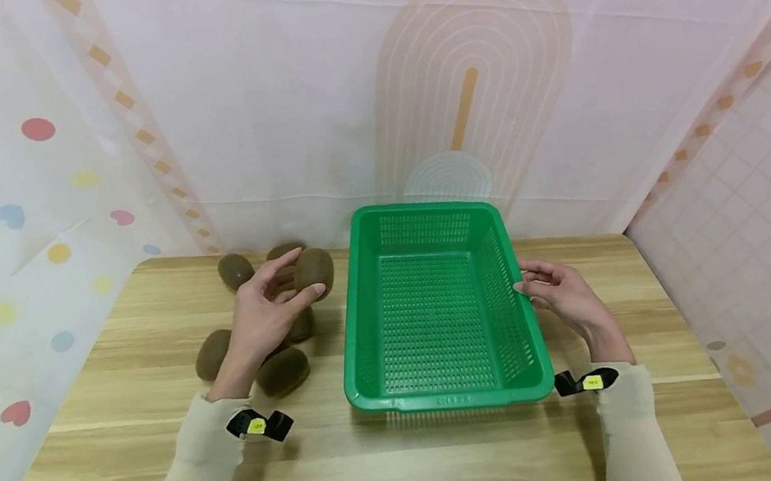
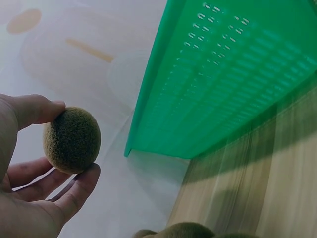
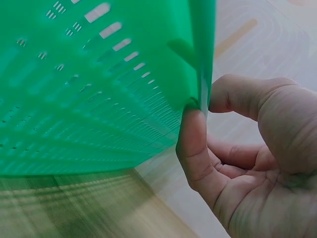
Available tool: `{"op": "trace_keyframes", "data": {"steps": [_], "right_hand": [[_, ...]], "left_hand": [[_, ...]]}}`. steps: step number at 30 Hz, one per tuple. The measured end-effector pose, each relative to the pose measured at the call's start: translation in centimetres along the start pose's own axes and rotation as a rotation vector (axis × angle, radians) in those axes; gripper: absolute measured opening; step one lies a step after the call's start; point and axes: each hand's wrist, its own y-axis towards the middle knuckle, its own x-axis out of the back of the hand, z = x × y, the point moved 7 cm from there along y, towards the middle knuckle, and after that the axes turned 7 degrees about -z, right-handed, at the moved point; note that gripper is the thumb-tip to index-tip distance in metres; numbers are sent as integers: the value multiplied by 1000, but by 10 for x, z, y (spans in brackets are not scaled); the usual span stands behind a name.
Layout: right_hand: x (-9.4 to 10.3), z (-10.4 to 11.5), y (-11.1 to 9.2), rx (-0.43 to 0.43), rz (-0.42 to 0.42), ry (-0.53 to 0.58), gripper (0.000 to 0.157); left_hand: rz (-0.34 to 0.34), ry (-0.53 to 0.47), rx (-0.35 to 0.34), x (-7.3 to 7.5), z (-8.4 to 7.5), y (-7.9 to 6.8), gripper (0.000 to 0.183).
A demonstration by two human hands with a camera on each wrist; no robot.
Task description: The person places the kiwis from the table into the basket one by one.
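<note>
My left hand (image 1: 258, 322) holds a brown, fuzzy kiwi (image 1: 314, 272) raised between thumb and fingertips, left of a green plastic basket (image 1: 447, 402). The left wrist view shows the thumb on one side of this kiwi (image 2: 72, 140) and fingertips on the other. On the basket's right side, my right hand (image 1: 567, 297) pinches the rim; the right wrist view has its fingers (image 3: 192, 148) against the green wall. The basket's perforated inside holds nothing. More kiwis lie under and around my left hand, some partly hidden by it.
Several loose kiwis lie on the wooden table (image 1: 412, 475), including one at the back (image 1: 235, 272), one at the left (image 1: 213, 355) and one nearer me (image 1: 284, 372). A patterned cloth wall (image 1: 271, 111) stands directly behind the table, with others at both sides.
</note>
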Motion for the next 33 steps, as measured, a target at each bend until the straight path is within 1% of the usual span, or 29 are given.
{"op": "trace_keyframes", "data": {"steps": [5,14,23,26,28,33], "right_hand": [[2,0,-1,-14,-3,-2,57],[2,-1,0,-14,-5,10,56],[-1,-2,2,-22,2,20,57],[-3,-1,3,-23,1,26,57],[-4,0,3,-21,-1,28,57],[-9,4,4,2,17,39,58]], "left_hand": [[17,-22,-13,-8,-3,4,61],[49,-4,-28,-22,-6,10,61],[95,-96,-67,-34,-18,11,63],[119,-97,-69,-39,-21,12,63],[130,-81,-72,-42,-23,13,63],[138,-37,-96,-48,-27,14,63]]}}
